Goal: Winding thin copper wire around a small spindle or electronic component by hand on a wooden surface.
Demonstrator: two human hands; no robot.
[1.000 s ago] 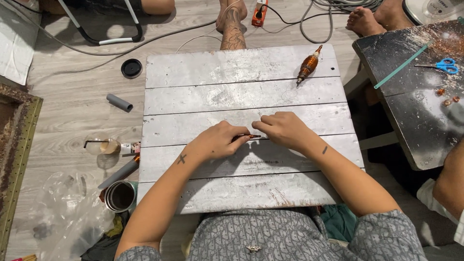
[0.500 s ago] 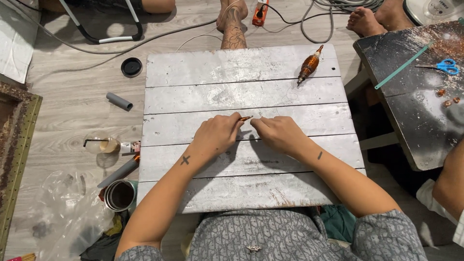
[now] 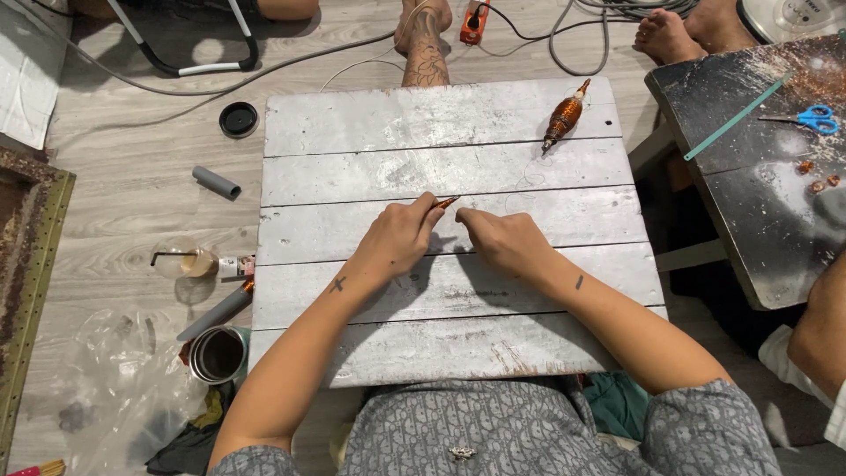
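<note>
My left hand (image 3: pixel 398 238) rests on the white plank board (image 3: pixel 370 123) and pinches a small copper-coloured piece (image 3: pixel 447 202) between thumb and forefinger, its tip pointing up and right. My right hand (image 3: pixel 499 240) lies just right of it, fingers curled with the fingertips close to that piece; whether it holds a fine wire I cannot tell. A spindle wound with copper wire (image 3: pixel 565 115) lies at the board's far right, and a thin wire strand trails from it towards my hands.
Left of the board on the wooden floor lie a black lid (image 3: pixel 238 119), a grey tube (image 3: pixel 216 182), a glass flask (image 3: pixel 183 262) and a metal can (image 3: pixel 218 354). A dark table (image 3: pixel 758 211) with blue scissors (image 3: pixel 812 118) stands right. Other people's feet and cables lie beyond the board.
Both hands have shifted a little up the board and to the left. The copper-coloured piece now sticks out from my left fingertips, and my right hand has drawn slightly apart from it.
</note>
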